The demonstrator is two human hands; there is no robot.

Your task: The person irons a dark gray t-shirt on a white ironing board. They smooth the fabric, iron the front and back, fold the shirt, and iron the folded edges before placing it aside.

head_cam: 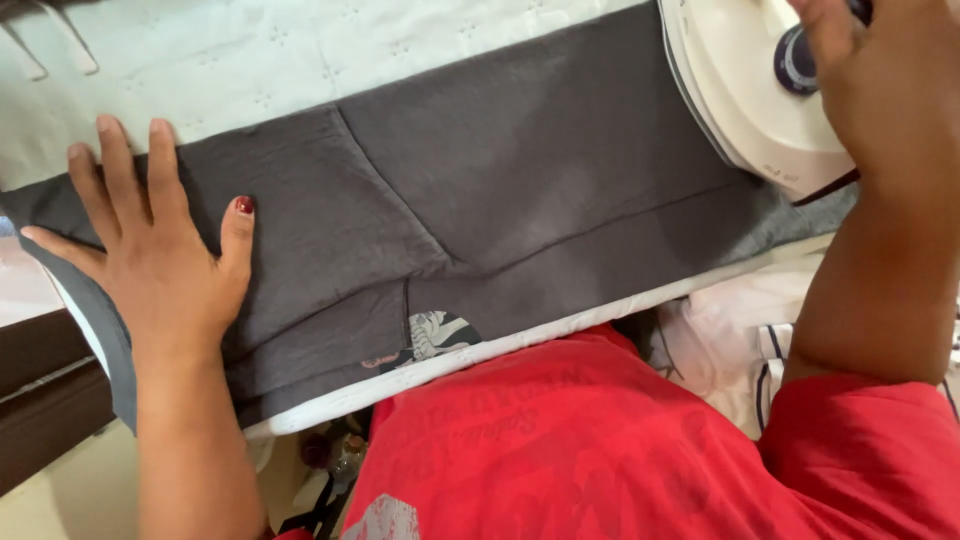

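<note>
A dark grey garment (500, 190) lies spread flat along a white ironing board (470, 360). My left hand (160, 255) rests palm down on its left end, fingers spread, pressing the cloth flat. My right hand (890, 90) grips the handle of a cream-white electric iron (745, 90) that sits on the garment's right end at the top right. A round printed patch (432, 335) shows on the garment near the board's front edge.
White patterned cloth (260, 60) lies beyond the garment at the top. More white and striped laundry (735, 345) is piled below the board on the right. Dark wooden furniture (40, 390) stands at the lower left. My red shirt (600, 450) fills the foreground.
</note>
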